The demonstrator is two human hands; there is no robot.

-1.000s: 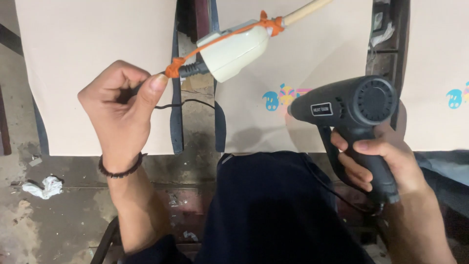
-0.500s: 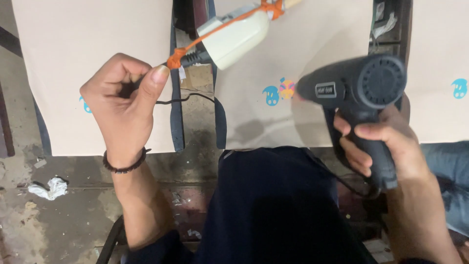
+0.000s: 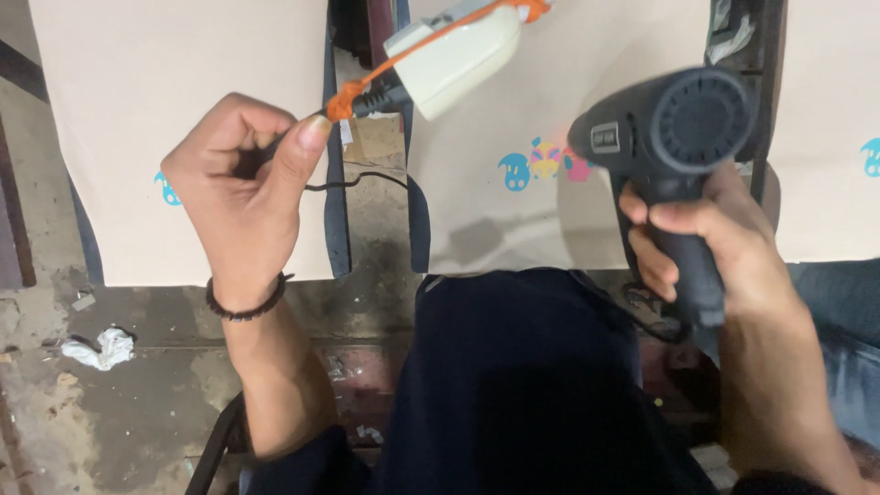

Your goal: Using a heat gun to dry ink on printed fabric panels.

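You grip a matt black plastic heat gun; the cream plug casing looks smooth plastic; the cardboard sheets are matt.

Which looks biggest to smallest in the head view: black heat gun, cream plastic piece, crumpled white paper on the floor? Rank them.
1. black heat gun, though it sits close to the camera, which inflates it
2. cream plastic piece, partly cut off at the top edge
3. crumpled white paper, clearly smallest

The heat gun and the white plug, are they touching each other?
Apart. The head view shows the black heat gun in the right hand with bare cardboard between its nose and the white plug.
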